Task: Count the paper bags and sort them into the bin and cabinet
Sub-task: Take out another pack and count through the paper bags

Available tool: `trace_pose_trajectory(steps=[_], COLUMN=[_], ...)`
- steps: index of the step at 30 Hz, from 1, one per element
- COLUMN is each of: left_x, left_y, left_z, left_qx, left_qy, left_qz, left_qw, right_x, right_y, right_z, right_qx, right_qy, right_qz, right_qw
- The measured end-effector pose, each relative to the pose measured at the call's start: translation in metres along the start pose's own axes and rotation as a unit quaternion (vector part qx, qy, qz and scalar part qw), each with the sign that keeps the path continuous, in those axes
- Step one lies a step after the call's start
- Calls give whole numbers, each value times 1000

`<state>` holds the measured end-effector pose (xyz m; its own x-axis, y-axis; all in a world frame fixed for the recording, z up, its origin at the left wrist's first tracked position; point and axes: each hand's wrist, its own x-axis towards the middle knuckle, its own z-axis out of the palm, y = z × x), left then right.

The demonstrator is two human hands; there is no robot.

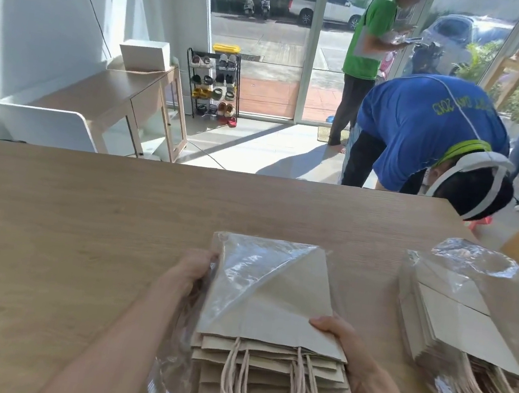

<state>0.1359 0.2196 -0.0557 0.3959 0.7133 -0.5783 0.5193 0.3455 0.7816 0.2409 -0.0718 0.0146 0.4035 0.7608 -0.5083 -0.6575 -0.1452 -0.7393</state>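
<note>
My left hand (195,270) has its fingers curled round the left edge of the stack of paper bags (272,316), pinching the loose plastic wrap (242,270) against it. The fingertips themselves are tucked out of sight. The stack lies flat at the middle of the worktop's (83,222) near edge, rope handles toward me, with the wrap lying peeled over its far left corner.

I judge the step in hand to be stripping the wrap so the bags can be counted. To do it well I should pin the paper with one hand and draw the film off to the left with the other. Keeping it low and flat should stop the top bags sliding and fanning out. The film looks clingy and may drag a bag along. Squaring the edges before counting would help me not miss one.

My right hand (341,342) clasps the stack's right edge near the handle end, thumb lying on the uppermost bag, fingers wrapped down the side. Both forearms reach in from the near edge, wrists low, angled toward each other.

Farther right, near the worktop's right edge, a second bundle (452,324) sits in its own plastic, untouched. I cannot see the bin, nor tell which piece is the cabinet.
</note>
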Motion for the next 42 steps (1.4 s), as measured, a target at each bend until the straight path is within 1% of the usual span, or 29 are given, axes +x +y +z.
trace_pose_trajectory(steps=[3, 6, 8, 11, 12, 14, 16, 17, 19, 20, 21, 23, 26, 29, 32, 33, 35, 37, 38, 40, 41, 42], left_x=[-23, -40, -39, -39, -39, -37, -33, -30, -28, -28, -30, -34, -44, -48, -59, -67, -84, -96, -98, -96, -96, -91], left_y=[14, 29, 30, 26, 23, 14, 5, 3, 3, 4, 5, 11, 22, 30, 48, 57, 76, 90, 94, 97, 97, 97], left_z=[-3, -9, -13, -13, -12, -11, -10, -11, -13, -13, -14, -15, -20, -36, -51, -56, -66, -82, -91, -107, -113, -118], left_qx=[22, 122, 160, 164, 180, 236, 310, 348, 433, 469, 492, 508, 526, 492, 471, 437, 330, 249, 209, 117, 88, 90], left_qy=[75, 147, 180, 225, 238, 260, 290, 299, 281, 260, 234, 185, 122, 68, 24, 2, -37, -61, -79, -150, -190, -224], left_qz=[29, 62, 84, 117, 142, 213, 284, 307, 319, 312, 301, 280, 234, 181, 146, 128, 91, 59, 58, 84, 111, 139], left_qw=[997, 980, 967, 953, 944, 912, 860, 834, 795, 785, 783, 793, 809, 849, 870, 890, 939, 965, 973, 978, 971, 960], right_x=[3, -2, -5, -10, -11, -19, -32, -38, -45, -49, -53, -57, -60, -57, -58, -58, -58, -60, -61, -62, -62, -65], right_y=[-2, -6, -12, -25, -29, -37, -44, -48, -56, -57, -58, -62, -68, -71, -70, -70, -69, -72, -73, -74, -75, -77], right_z=[-4, -12, -15, -14, -14, -15, -16, -16, -16, -17, -17, -16, -8, 2, 9, 9, 11, 12, 10, 4, -1, -4], right_qx=[0, -11, -27, -26, -29, -59, -84, -77, -62, -44, -3, 39, 33, 26, 22, 21, 15, 3, -1, -11, -13, -14], right_qy=[-7, -5, 18, 61, 75, 106, 98, 98, 96, 85, 63, 43, 34, 22, 8, 6, 12, 22, 24, 30, 35, 43], right_qz=[-6, -13, -14, -13, -15, -13, -4, -3, 7, 2, -18, -52, -70, -73, -68, -67, -71, -78, -77, -71, -71, -70], right_qw=[1000, 1000, 999, 998, 997, 993, 992, 992, 993, 995, 998, 997, 996, 997, 997, 998, 997, 997, 997, 997, 997, 996])
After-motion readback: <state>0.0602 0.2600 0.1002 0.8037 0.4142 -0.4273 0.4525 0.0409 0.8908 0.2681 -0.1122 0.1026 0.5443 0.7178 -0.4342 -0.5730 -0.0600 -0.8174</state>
